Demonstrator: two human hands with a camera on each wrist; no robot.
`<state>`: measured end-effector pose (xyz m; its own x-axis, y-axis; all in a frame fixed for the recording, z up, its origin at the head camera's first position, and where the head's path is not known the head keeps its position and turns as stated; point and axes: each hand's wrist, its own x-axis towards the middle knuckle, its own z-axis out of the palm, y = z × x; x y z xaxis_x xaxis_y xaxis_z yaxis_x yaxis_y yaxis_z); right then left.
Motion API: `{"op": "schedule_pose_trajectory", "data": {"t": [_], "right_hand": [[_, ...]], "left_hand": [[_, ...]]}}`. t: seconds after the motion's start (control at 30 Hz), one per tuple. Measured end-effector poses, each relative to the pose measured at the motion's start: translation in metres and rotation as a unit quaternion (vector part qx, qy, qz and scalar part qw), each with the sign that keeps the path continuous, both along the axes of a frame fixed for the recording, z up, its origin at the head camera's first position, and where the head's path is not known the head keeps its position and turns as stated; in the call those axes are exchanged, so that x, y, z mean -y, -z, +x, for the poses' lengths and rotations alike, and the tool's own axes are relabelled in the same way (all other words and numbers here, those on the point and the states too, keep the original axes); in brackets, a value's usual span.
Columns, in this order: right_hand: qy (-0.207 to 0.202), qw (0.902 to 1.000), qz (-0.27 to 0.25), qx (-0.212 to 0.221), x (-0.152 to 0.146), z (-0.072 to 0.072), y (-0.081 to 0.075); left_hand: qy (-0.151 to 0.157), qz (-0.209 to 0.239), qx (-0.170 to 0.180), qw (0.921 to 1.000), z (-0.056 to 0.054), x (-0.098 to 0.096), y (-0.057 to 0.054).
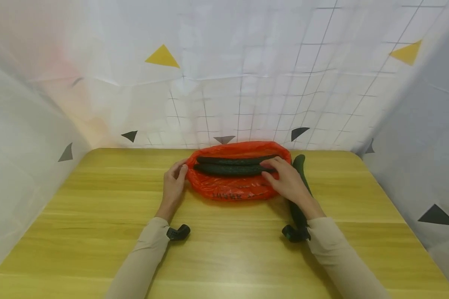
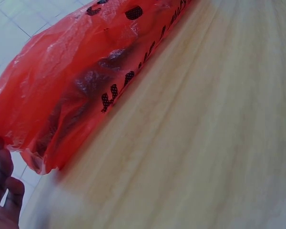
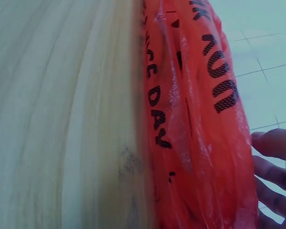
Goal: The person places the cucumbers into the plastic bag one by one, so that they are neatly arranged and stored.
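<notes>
In the head view a red plastic bag (image 1: 224, 193) lies with its mouth spread open, two long dark green cucumbers (image 1: 228, 169) side by side within. My left hand (image 1: 174, 178) pinches the bag's left rim between thumb and fingers. At the right end, my right hand (image 1: 286, 180) reaches over the rim, thumb and fingers curved about the end of the nearer cucumber. The left wrist view catches the bag's side (image 2: 62, 100) and a few fingertips. In the right wrist view, fingers (image 3: 276, 171) show beyond the bag's printed wall (image 3: 200, 119).
Another cucumber (image 1: 300, 166) lies on the wooden table (image 1: 228, 249) right of the bag, partly under my right forearm. A dark green length (image 1: 297, 214) shows below that wrist; whether it is the same cucumber I cannot tell. White patterned sheeting (image 1: 224, 83) stands behind.
</notes>
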<state>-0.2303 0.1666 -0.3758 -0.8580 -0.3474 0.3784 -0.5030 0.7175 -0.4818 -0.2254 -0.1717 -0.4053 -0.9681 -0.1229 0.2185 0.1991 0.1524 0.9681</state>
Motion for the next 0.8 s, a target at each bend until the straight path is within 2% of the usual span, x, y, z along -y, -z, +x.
{"op": "schedule_pose_trajectory", "data": {"t": [0.23, 0.4, 0.8], "right_hand": [[-0.002, 0.9992, -0.030, -0.025, -0.011, 0.009, -0.001], [-0.006, 0.9988, -0.037, -0.031, -0.021, 0.012, -0.002], [0.017, 0.9977, -0.064, 0.015, -0.052, 0.015, -0.005]], "left_hand": [[-0.002, -0.008, 0.005, 1.0000, -0.001, 0.000, 0.001], [-0.001, -0.004, -0.006, 1.0000, -0.001, 0.001, 0.001], [-0.001, -0.007, 0.003, 1.0000, -0.002, 0.000, 0.000]]}}
